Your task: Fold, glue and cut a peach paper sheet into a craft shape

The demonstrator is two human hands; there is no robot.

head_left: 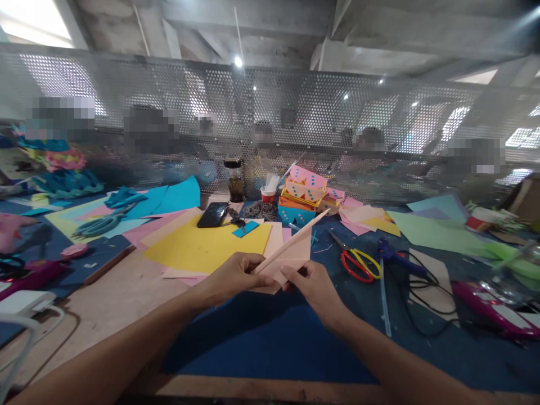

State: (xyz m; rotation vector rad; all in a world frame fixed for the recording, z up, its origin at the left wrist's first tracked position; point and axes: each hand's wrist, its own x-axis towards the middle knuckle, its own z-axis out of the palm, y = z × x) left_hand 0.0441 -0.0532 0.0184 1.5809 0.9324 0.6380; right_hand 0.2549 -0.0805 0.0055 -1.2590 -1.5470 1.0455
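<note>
Between my two hands is a folded sheet of pale peach paper (291, 252), held up above the blue mat, its pointed end tilted up to the right. My left hand (242, 274) pinches its left lower edge between thumb and fingers. On the lower right edge, my right hand (310, 284) has its thumb on the front, with fingers curled behind the paper. A yellow sheet (211, 247) on a stack of coloured paper lies beyond my left hand. To the right of my right hand are scissors (358, 265) with red and yellow handles.
A blue glue gun (399, 256) with its black cable lies right of the scissors. Behind the paper stand decorated paper boxes (301, 194), a red cup (268, 195) and a dark bottle (234, 180). A phone (213, 215) rests on the stack. A perforated metal screen (291, 101) closes the back.
</note>
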